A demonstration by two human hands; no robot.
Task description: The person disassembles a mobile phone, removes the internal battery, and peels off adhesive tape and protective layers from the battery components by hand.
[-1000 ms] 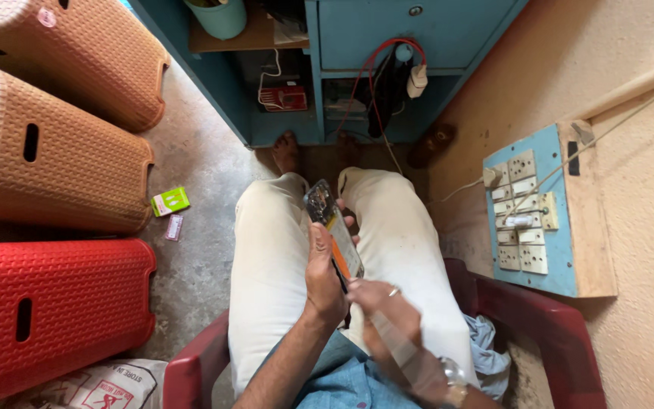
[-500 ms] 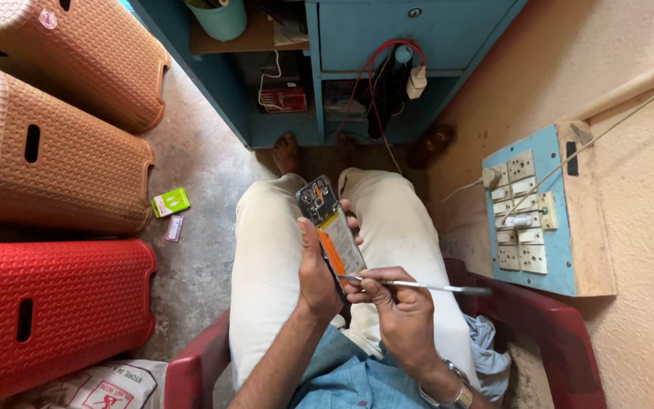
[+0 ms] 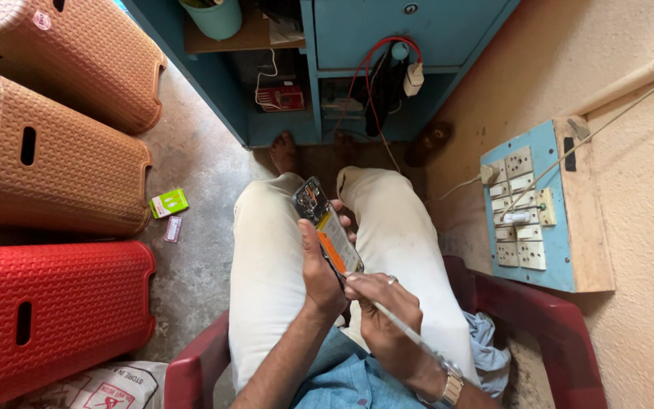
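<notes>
My left hand [image 3: 321,265] grips an opened mobile phone [image 3: 327,225] with its back cover off, showing a circuit board at the top and an orange-and-white battery. The phone is held over my lap between my knees in light trousers. My right hand [image 3: 382,312] holds a thin metal tool [image 3: 397,326], its tip touching the lower end of the phone. A watch sits on my right wrist and a ring on one finger.
I sit in a dark red plastic chair [image 3: 539,318]. Woven plastic stools [image 3: 47,151], brown and red, stand at the left. A blue cabinet [image 3: 387,30] with wires is ahead. A switchboard [image 3: 543,204] hangs on the right wall. A small green box [image 3: 169,203] lies on the floor.
My right hand has swung the metal tool from pointing right to pointing back along my forearm, its tip now at the phone's lower end. The phone has tilted slightly.
</notes>
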